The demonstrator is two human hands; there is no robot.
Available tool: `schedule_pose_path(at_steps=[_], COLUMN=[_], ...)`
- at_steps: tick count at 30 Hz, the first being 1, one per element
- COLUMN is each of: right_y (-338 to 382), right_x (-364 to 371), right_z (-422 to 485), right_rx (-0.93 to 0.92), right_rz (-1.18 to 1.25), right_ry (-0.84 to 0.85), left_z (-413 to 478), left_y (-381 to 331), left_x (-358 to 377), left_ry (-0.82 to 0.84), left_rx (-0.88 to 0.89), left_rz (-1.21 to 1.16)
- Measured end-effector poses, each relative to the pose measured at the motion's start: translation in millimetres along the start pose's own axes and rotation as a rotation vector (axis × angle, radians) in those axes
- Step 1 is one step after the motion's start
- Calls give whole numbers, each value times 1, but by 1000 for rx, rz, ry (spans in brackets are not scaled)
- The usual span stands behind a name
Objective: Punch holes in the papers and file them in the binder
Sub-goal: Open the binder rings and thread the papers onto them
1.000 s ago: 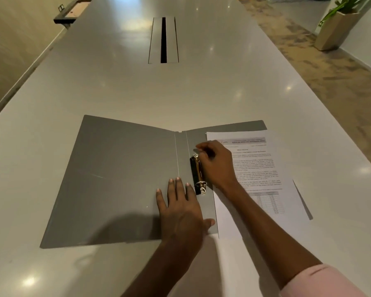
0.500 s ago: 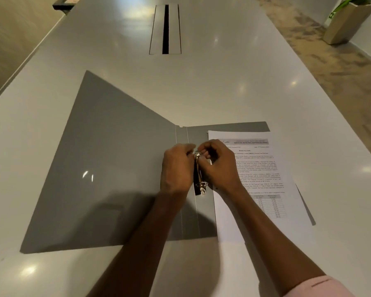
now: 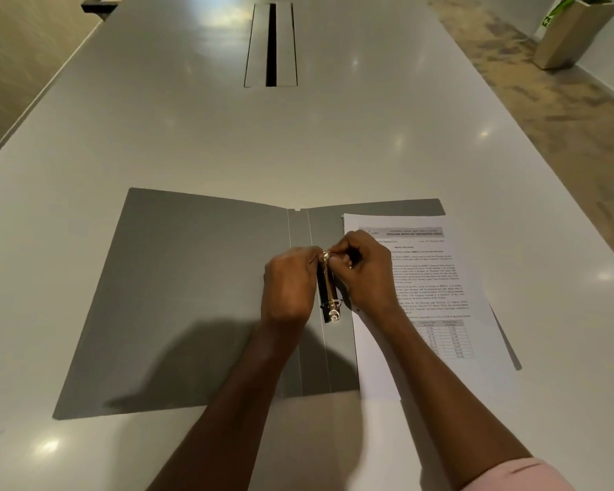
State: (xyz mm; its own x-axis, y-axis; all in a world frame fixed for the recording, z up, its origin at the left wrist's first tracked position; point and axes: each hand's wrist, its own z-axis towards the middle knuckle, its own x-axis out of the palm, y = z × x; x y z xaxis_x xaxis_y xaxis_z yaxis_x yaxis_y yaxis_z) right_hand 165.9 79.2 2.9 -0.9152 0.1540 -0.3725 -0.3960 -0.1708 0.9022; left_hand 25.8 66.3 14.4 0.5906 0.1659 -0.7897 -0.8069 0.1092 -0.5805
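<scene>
Grey binder (image 3: pixel 192 295) lies open; I pinch its far ring (image 3: pixel 324 256) between left hand (image 3: pixel 289 283) and right hand (image 3: pixel 364 269), likely prying it apart for the papers (image 3: pixel 436 292).

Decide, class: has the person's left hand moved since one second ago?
Yes. The left hand went from flat on the binder up to the ring clasp.

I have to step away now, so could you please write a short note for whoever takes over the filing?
Left hand: grip closed on the far ring of the ring clip, from the left.
Right hand: grip pinching the same ring from the right.
Binder: open flat on the table, clip by the spine.
Papers: lying on the binder's right cover, beside the clip; whether they are on the rings cannot be told.
Done: binder opened.
Left: confirm holes, seat papers on the rings, close rings and binder.
</scene>
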Motion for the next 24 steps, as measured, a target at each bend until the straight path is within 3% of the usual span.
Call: schedule_pose_path(at_steps=[15, 24], right_y=[-1, 3], right_x=[-1, -6], right_z=[2, 6], right_rx=[10, 84], right_rz=[-36, -43], right_ry=[-22, 78], left_z=[-8, -7], left_y=[1, -11], left_x=[4, -10], left_ry=[-46, -21], left_rx=[-47, -139], left_rz=[-82, -153])
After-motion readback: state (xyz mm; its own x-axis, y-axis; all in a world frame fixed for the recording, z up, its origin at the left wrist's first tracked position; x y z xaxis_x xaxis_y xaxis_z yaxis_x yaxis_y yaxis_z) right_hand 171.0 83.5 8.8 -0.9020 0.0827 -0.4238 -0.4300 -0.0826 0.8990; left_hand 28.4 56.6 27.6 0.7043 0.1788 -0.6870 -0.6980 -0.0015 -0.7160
